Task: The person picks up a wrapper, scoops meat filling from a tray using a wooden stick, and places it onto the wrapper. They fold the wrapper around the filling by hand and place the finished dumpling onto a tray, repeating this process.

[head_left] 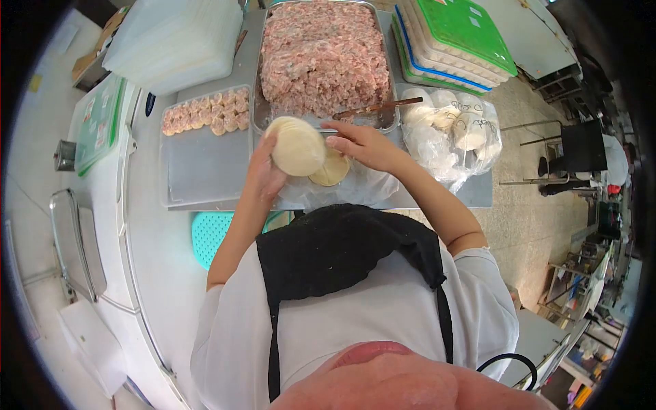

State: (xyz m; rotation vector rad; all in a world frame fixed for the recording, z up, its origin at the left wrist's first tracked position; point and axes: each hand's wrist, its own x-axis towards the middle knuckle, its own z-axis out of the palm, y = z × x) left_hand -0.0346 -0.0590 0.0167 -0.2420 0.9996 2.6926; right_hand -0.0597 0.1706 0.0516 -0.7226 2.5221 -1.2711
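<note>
A stack of round dough wrappers (298, 147) is held in my left hand (265, 167), tilted up in front of the metal tray. My right hand (365, 145) is just right of the stack, thumb and index finger apart, with nothing visible between them. More round wrappers (331, 171) lie below on a clear plastic bag (321, 196), partly covered by the stack. Directly ahead, minced meat (324, 58) is heaped in the metal tray (257, 113). A brown stick-like tool (383, 106) rests across the tray's near right edge.
Left of the meat, a plastic tray (205, 164) carries rows of filled dumplings (205, 111). Behind it stand stacked translucent containers (176, 44). At right are a bag of wrapped dough stacks (454, 130) and stacked trays under a green lid (468, 31). A turquoise perforated stool (210, 236) is below the table.
</note>
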